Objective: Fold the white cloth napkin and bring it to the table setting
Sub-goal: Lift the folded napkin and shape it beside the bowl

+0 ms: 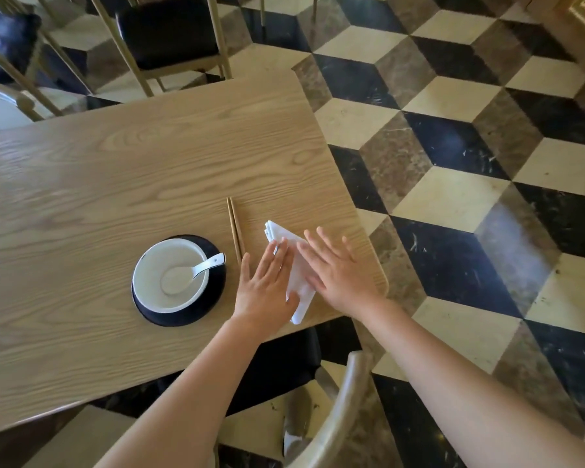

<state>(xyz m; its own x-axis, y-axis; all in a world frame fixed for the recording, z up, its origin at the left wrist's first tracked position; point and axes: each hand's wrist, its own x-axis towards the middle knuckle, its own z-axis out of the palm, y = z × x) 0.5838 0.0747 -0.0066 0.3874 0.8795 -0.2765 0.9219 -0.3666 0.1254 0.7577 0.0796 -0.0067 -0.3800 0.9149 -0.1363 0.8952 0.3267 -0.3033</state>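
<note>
While both hands lay flat with fingers spread, the white napkin [298,275] sat folded into a narrow strip on the wooden worktop [115,170], just to the right of the chopsticks [235,229]. The left hand [267,285] pressed its palm and fingers on the napkin's left edge, gripping nothing, its thumb pointing toward the chopsticks' near tips. The right hand [335,268] rested open across the napkin's right side, also gripping nothing. The napkin's far end stuck out beyond the fingertips of both hands, and its near corner showed below the left palm, close to the worktop's near edge.

Left of the chopsticks stood a white bowl [169,275] on a dark plate [213,298], with a white spoon [200,266] lying in the bowl, its handle pointing toward the chopsticks. The chopsticks lay side by side, touching neither the plate nor the napkin. A chair [338,410] with a dark seat stood at the worktop's edge below the chopsticks, over a floor [453,146] of cream, brown and black tiles.
</note>
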